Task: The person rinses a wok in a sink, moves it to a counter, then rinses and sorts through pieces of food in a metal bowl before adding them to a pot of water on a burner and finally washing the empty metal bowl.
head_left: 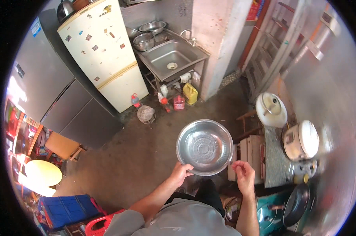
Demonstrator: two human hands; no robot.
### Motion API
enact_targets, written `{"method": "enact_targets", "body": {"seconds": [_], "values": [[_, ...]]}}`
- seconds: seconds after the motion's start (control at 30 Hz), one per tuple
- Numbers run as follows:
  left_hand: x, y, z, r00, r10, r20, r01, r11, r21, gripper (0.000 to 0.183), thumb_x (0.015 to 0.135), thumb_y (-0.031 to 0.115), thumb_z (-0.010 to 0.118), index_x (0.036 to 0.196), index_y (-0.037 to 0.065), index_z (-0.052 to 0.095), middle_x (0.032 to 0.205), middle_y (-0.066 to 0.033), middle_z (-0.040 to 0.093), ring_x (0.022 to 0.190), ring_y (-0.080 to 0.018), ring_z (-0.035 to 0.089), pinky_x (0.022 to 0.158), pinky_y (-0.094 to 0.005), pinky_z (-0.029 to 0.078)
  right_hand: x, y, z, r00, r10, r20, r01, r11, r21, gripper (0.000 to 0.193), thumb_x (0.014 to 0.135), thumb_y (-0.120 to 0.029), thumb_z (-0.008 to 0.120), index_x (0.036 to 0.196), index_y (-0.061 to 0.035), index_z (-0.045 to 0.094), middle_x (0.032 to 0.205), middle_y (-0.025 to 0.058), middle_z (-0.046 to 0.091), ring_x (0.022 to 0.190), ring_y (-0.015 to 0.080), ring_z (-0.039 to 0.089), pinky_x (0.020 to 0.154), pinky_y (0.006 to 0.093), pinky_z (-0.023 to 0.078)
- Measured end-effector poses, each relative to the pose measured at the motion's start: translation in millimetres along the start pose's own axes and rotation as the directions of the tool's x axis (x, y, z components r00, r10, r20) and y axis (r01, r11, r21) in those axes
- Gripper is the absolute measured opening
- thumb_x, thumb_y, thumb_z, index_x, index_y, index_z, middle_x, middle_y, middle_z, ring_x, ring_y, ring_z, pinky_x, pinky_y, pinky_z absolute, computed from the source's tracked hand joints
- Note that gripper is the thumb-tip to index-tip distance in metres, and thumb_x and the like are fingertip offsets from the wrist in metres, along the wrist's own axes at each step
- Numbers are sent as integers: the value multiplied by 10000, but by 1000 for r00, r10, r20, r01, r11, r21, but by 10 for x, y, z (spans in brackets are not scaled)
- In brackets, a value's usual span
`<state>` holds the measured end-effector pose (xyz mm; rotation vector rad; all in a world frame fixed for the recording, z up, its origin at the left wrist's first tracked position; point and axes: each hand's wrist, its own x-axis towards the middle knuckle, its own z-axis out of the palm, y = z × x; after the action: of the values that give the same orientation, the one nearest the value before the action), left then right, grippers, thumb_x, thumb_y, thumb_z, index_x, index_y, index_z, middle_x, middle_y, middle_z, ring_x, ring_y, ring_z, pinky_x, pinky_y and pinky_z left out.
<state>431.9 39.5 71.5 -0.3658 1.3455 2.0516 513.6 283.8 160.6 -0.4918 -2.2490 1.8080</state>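
Observation:
A shiny metal basin (203,147) is held out in front of my body, its inside facing up and bare. My left hand (182,174) grips its near-left rim, with the thumb over the edge and the other fingers hidden beneath. Just off the near-right rim is my right hand (244,173), its fingers loosely bent and slightly apart. Nothing shows in that hand, and it seems apart from the basin.
A steel sink (171,59) with a tap stands at the back, metal bowls (144,41) beside it. Left are a white fridge (101,45) and a grey one (58,74). At right, a counter (273,157) bears a rice cooker (301,141); a pan (296,204) sits nearer.

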Motion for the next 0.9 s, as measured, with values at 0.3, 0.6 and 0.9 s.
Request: {"method": "enact_targets", "body": {"seconds": [0.3,0.6,0.9], "values": [[1622,1161,-133,988,119,-96,-140,956,-258,478,755,50,549,1224,18,465,1130,-130,581,1042,-270,589,907,-461,487,2376,266,575,979,4,202,-34,989,144,156,919,23,465,1013,39,589,883,83,648,836,129,615,791,265,505],[2774,2628,-90,907,149,-395,-289,901,-324,364,792,-4,506,1152,-54,508,1088,-171,607,984,-293,613,916,-455,490,4923,-91,1223,899,0,438,-37,997,75,157,905,26,476,990,24,608,860,81,655,783,138,627,723,271,524],[4262,3505,-623,861,33,-507,-258,887,-382,238,791,9,523,1000,-99,549,957,-180,627,866,-297,635,822,-444,538,6724,-185,2281,824,273,497,-412,890,193,177,931,-91,485,1003,16,607,888,100,661,773,175,636,724,297,533]]}}
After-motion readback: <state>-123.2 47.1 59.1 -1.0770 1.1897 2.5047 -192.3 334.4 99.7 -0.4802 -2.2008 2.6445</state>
